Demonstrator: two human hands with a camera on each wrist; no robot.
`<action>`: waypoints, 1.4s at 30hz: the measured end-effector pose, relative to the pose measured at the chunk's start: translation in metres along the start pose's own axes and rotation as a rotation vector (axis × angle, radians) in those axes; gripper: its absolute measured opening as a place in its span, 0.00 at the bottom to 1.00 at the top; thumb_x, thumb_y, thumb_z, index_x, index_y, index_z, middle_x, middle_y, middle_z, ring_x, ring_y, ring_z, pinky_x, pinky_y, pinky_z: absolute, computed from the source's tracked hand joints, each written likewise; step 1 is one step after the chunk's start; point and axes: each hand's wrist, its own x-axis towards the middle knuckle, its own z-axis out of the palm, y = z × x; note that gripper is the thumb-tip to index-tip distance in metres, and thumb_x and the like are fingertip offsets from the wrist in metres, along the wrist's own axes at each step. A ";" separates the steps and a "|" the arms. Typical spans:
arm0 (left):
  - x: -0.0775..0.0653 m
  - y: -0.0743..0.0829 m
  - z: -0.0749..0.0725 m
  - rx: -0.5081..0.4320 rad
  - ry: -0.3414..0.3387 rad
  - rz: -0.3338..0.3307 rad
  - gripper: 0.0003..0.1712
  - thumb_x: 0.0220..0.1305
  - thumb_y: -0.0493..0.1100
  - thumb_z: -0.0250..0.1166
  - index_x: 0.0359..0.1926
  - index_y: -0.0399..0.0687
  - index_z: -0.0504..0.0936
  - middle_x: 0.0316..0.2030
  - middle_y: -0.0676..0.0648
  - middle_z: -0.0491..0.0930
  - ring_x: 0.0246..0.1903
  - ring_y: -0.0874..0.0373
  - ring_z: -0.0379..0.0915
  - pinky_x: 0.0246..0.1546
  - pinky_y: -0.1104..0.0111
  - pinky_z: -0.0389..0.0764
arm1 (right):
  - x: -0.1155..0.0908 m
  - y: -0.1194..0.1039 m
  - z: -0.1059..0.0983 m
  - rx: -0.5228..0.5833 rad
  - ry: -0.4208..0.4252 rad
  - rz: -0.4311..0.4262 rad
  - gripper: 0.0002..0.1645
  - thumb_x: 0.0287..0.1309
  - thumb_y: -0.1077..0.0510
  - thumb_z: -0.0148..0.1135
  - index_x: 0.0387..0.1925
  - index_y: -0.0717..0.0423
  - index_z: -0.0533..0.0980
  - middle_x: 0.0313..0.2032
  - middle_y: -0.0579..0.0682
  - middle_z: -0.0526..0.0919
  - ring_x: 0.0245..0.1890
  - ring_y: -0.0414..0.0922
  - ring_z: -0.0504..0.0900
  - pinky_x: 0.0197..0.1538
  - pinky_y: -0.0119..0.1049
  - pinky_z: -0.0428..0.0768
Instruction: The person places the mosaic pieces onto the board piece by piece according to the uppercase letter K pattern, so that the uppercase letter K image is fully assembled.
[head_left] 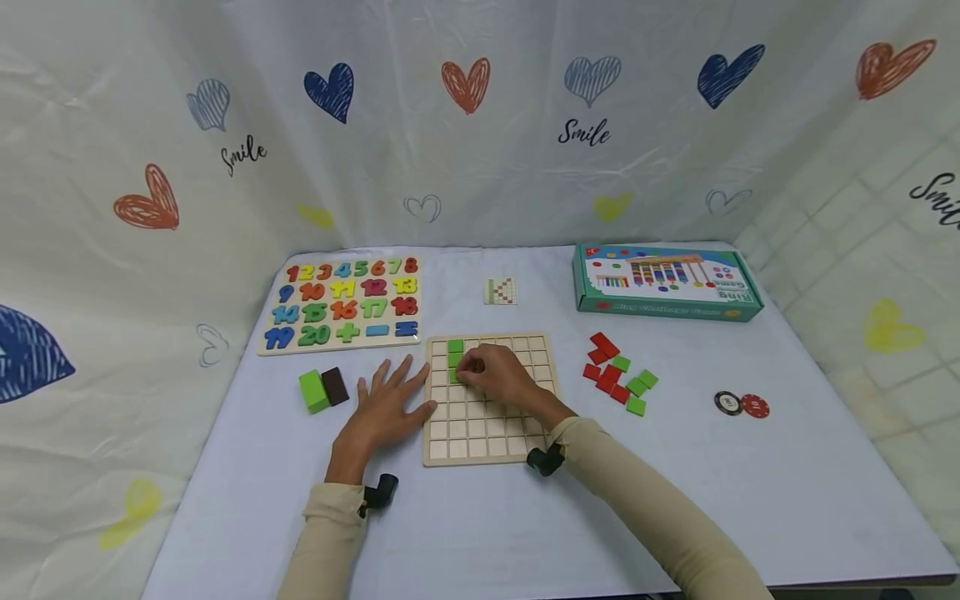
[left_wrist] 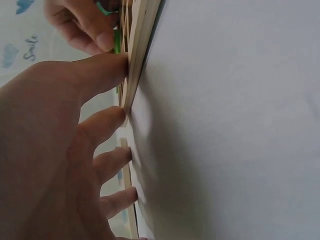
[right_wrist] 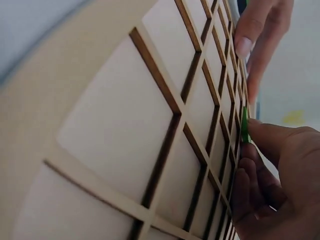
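Observation:
A wooden grid board (head_left: 457, 432) with square cells lies on the white table. Green square tiles (head_left: 455, 346) sit in a column near its upper left. My right hand (head_left: 501, 377) reaches over the board and pinches a green tile (right_wrist: 245, 125) between thumb and fingers, at the lower end of that column. Spread out flat, my left hand (head_left: 384, 412) stands at the board's left side. Its thumb and index fingertip touch the board's edge in the left wrist view, and the other fingers rest beyond on the table.
Loose red and green tiles (head_left: 619, 393) lie right of the board. A number puzzle (head_left: 360, 320), a green block (head_left: 313, 392) and a dark brown block (head_left: 335, 386) are left. Behind are a small pattern card (head_left: 501, 291) and a game box (head_left: 667, 283). Two chips (head_left: 755, 406) lie far right.

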 end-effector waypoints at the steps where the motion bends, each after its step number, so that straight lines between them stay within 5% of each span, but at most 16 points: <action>1: 0.000 0.001 -0.001 0.001 -0.002 -0.002 0.43 0.75 0.63 0.63 0.84 0.63 0.59 0.85 0.45 0.48 0.84 0.34 0.33 0.74 0.25 0.35 | -0.001 0.000 0.000 -0.003 -0.004 -0.001 0.05 0.67 0.57 0.73 0.43 0.51 0.88 0.37 0.43 0.88 0.37 0.36 0.82 0.45 0.34 0.82; 14: 0.007 0.006 -0.003 -0.004 -0.015 0.002 0.43 0.73 0.61 0.66 0.83 0.62 0.61 0.85 0.44 0.51 0.84 0.34 0.35 0.74 0.25 0.37 | -0.005 -0.001 -0.002 -0.025 0.018 -0.032 0.07 0.67 0.59 0.74 0.45 0.52 0.86 0.36 0.42 0.87 0.35 0.36 0.81 0.43 0.35 0.82; 22: 0.006 0.007 -0.001 -0.009 -0.033 -0.013 0.44 0.73 0.61 0.66 0.84 0.62 0.60 0.85 0.45 0.49 0.84 0.35 0.33 0.74 0.25 0.35 | -0.009 -0.001 -0.001 -0.147 0.018 -0.041 0.06 0.67 0.53 0.75 0.43 0.48 0.87 0.38 0.41 0.86 0.38 0.37 0.80 0.43 0.34 0.81; 26: 0.005 0.006 -0.002 -0.010 -0.030 -0.013 0.44 0.73 0.61 0.65 0.84 0.61 0.60 0.85 0.44 0.49 0.84 0.34 0.32 0.74 0.25 0.35 | -0.012 0.001 -0.009 -0.082 0.039 -0.037 0.06 0.68 0.51 0.74 0.43 0.47 0.86 0.40 0.41 0.87 0.40 0.38 0.82 0.44 0.35 0.82; 34: 0.001 0.003 -0.001 -0.017 -0.018 -0.014 0.45 0.73 0.62 0.65 0.84 0.62 0.59 0.85 0.45 0.48 0.84 0.34 0.32 0.75 0.26 0.35 | -0.029 0.023 -0.050 -0.056 0.083 -0.035 0.08 0.69 0.54 0.72 0.45 0.53 0.87 0.46 0.47 0.87 0.47 0.46 0.83 0.48 0.43 0.84; 42: -0.002 0.003 -0.004 -0.029 0.003 0.000 0.45 0.73 0.61 0.66 0.84 0.61 0.60 0.85 0.44 0.49 0.84 0.34 0.33 0.74 0.25 0.35 | -0.056 0.062 -0.116 -0.111 0.080 0.044 0.10 0.70 0.58 0.70 0.49 0.57 0.86 0.49 0.53 0.87 0.50 0.53 0.83 0.48 0.48 0.83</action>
